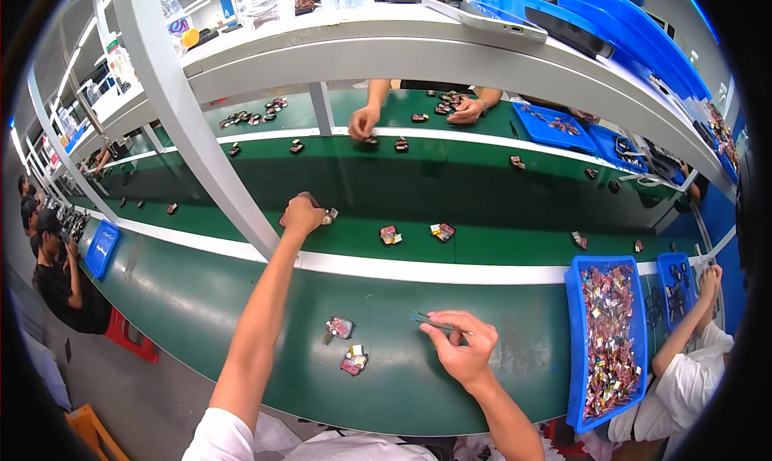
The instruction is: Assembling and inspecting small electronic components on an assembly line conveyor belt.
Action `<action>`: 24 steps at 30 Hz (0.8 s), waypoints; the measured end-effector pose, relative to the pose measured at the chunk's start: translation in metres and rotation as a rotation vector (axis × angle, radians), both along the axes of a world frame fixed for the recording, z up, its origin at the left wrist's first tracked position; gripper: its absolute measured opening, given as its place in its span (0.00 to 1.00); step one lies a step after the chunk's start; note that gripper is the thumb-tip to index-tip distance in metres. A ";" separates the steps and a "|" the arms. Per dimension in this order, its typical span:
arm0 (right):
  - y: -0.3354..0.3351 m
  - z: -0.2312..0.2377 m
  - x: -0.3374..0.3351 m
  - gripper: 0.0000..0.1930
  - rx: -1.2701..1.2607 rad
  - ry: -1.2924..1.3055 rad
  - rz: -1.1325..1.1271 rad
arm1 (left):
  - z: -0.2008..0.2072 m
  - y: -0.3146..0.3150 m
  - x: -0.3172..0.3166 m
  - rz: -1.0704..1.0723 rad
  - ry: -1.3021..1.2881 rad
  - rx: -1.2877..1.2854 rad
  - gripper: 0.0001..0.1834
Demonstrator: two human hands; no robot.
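Note:
My left hand [304, 215] reaches out over the green conveyor belt [498, 248], its fingers curled downward and mostly hidden behind the hand. Small dark-cased electronic pieces show at its edges, one [330, 216] just to its right; which of them it grips is hidden. Above the near green bench [265, 397] my right hand [466, 347] pinches a pair of tweezers [434, 323] pointing left. Two small electronic assemblies with reddish parts lie on the bench between my arms, the farther one [340, 327] beside the nearer one [353, 360].
A blue bin [572, 356] full of small reddish parts stands at right. More assemblies [391, 235] dot the belt. A white post [197, 123] and overhead shelf [362, 63] frame the reach. Across the belt, a co-worker's hands [364, 123] handle pieces; another person [691, 340] sits at right.

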State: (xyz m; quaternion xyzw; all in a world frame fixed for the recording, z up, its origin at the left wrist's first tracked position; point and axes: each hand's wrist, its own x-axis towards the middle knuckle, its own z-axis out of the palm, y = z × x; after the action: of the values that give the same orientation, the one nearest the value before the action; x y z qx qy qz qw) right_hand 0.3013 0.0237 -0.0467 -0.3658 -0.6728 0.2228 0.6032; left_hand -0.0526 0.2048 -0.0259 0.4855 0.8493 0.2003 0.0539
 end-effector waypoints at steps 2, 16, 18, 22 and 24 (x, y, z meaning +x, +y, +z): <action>0.000 0.000 -0.001 0.12 -0.004 0.006 0.008 | 0.006 -0.008 0.000 -0.052 -0.184 -0.003 0.12; -0.002 -0.005 0.005 0.09 -0.600 0.484 0.306 | 0.020 -0.190 0.151 -0.446 -0.945 0.197 0.08; -0.003 -0.006 0.003 0.08 -0.611 0.469 0.284 | 0.018 -0.197 0.159 -0.470 -1.033 0.238 0.07; -0.005 -0.005 0.002 0.08 -0.556 0.376 0.195 | 0.008 -0.202 0.166 -0.513 -0.961 0.273 0.08; -0.006 -0.005 0.003 0.07 -0.512 0.335 0.182 | 0.007 -0.201 0.168 -0.515 -0.960 0.281 0.08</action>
State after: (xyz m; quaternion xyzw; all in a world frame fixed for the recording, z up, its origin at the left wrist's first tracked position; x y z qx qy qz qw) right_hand 0.3042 0.0178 -0.0517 -0.4022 -0.5164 0.4949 0.5715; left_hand 0.1153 0.0033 -0.0194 0.5341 0.5485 0.4905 0.4163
